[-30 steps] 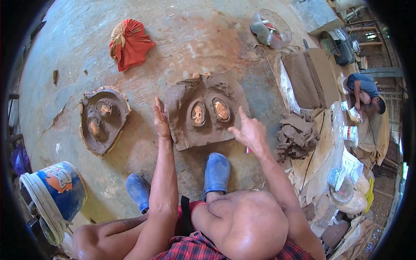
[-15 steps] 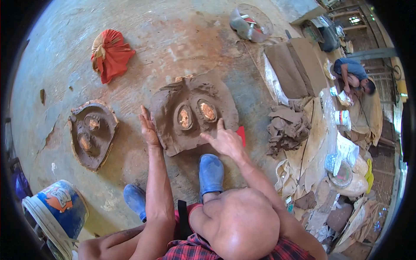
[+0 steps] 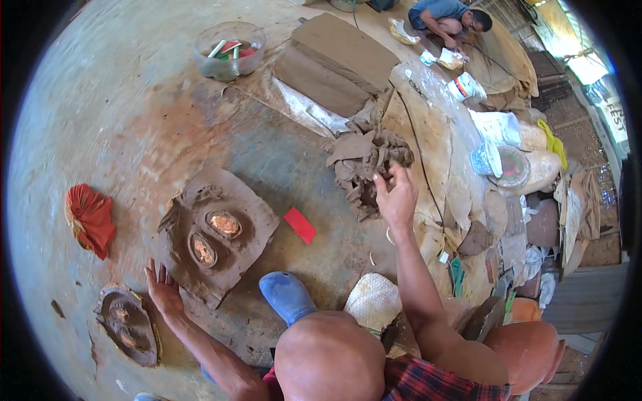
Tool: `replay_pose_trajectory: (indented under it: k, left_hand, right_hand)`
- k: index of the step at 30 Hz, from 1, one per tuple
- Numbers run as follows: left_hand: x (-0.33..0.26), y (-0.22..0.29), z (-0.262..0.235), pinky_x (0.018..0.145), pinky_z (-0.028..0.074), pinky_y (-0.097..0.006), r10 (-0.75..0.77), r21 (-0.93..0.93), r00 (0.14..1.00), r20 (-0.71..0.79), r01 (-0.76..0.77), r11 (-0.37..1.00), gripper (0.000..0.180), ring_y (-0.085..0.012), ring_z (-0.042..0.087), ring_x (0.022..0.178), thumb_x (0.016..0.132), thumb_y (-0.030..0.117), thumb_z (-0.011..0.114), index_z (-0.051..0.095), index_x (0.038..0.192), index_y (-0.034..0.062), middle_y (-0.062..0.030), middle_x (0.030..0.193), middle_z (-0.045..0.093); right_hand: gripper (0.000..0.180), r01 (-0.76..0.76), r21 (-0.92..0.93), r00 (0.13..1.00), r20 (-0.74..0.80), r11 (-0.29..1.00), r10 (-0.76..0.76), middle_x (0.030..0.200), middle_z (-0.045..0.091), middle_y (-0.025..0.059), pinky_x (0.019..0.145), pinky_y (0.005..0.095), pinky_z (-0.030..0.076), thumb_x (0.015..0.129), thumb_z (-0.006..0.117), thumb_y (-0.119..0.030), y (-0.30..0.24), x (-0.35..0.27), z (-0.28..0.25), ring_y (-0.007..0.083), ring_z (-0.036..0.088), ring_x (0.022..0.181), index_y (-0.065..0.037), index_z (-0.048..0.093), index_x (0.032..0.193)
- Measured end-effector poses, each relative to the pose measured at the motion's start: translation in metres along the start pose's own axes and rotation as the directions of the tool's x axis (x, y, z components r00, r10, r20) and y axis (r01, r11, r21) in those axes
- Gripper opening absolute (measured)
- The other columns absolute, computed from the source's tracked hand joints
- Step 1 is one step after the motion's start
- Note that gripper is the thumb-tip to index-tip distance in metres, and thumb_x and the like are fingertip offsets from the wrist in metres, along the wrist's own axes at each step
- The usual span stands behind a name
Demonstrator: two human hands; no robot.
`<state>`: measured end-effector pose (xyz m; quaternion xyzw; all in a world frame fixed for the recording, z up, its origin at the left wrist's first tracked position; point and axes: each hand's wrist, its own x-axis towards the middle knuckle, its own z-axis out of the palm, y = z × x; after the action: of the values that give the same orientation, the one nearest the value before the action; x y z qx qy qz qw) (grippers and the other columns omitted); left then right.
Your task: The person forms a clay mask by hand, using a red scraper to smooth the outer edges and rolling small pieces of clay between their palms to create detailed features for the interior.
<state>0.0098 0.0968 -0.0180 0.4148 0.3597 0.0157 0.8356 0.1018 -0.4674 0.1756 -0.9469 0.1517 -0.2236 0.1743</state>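
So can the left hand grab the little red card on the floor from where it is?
Probably not without moving. The left hand is pressed flat on the floor at the near corner of the big clay mould, and the red card lies past the mould's other side. The mould is in between.

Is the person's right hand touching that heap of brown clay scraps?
Touching: in the head view, the right hand has its fingertips pressed into the heap of brown clay scraps.
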Motion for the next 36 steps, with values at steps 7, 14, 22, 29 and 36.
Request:
replay_pose_trajectory:
  k: [7, 14, 22, 29, 36]
  left_hand:
    - [-0.004, 0.028, 0.011, 0.12, 0.035, -0.046, 0.156, 0.277, 0.981, -0.113, -0.12, 0.953, 0.075, -0.0347, 0.048, 0.146, 0.104, 0.055, 0.059, 0.038, 0.165, 0.0176, -0.013, 0.159, 0.053]
    - [-0.01, 0.057, 0.041, 0.118, 0.04, -0.042, 0.384, 0.422, 0.917, -0.11, -0.307, 0.853, 0.067, -0.0304, 0.057, 0.14, 0.107, 0.042, 0.06, 0.037, 0.165, 0.0177, -0.0117, 0.156, 0.055]
    - [-0.041, 0.081, 0.124, 0.118, 0.042, -0.043, 0.615, 0.313, 0.78, 0.118, -0.617, 0.722, 0.06, -0.0307, 0.057, 0.14, 0.11, 0.029, 0.056, 0.037, 0.163, 0.0066, -0.0166, 0.154, 0.057]
    - [-0.043, 0.067, 0.159, 0.115, 0.045, -0.042, 0.63, 0.231, 0.722, 0.288, -0.69, 0.686, 0.06, -0.0315, 0.058, 0.139, 0.109, 0.025, 0.057, 0.037, 0.162, 0.004, -0.0208, 0.152, 0.057]
    - [-0.074, 0.024, 0.251, 0.116, 0.046, -0.046, 0.594, -0.005, 0.689, 0.415, -0.651, 0.759, 0.07, -0.0359, 0.056, 0.141, 0.104, 0.031, 0.063, 0.036, 0.162, 0.0015, -0.0236, 0.153, 0.055]
  right_hand:
    - [0.074, 0.107, -0.272, 0.985, -0.102, 0.956, -0.139, 0.138, 0.056, 0.0249, 0.104, 0.0504, 0.049, 0.09, 0.082, -0.03, 0.024, 0.0, 0.06, 0.0435, 0.055, 0.119, 0.008, 0.052, 0.146]
    - [0.049, 0.126, -0.199, 0.971, -0.174, 0.972, -0.161, 0.116, 0.063, 0.0201, 0.094, 0.0502, 0.054, 0.084, 0.082, -0.015, 0.053, -0.014, 0.07, 0.0412, 0.061, 0.107, 0.002, 0.067, 0.126]
    - [0.031, -0.212, -0.237, 0.899, 0.333, 0.948, 0.285, 0.1, 0.074, 0.0271, 0.086, 0.0531, 0.058, 0.084, 0.077, -0.028, 0.029, 0.039, 0.022, 0.0452, 0.073, 0.096, 0.0, 0.076, 0.097]
    - [0.035, -0.237, -0.203, 0.909, 0.299, 0.95, 0.291, 0.089, 0.075, 0.0226, 0.084, 0.051, 0.057, 0.086, 0.077, -0.031, 0.046, 0.052, -0.028, 0.0434, 0.073, 0.089, -0.003, 0.077, 0.107]
    - [0.028, -0.158, 0.561, 0.962, -0.097, 0.812, 0.254, 0.092, 0.07, 0.0055, 0.072, 0.0331, 0.051, 0.09, 0.063, -0.012, -0.014, 0.05, -0.053, 0.0139, 0.062, 0.082, 0.004, 0.071, 0.111]
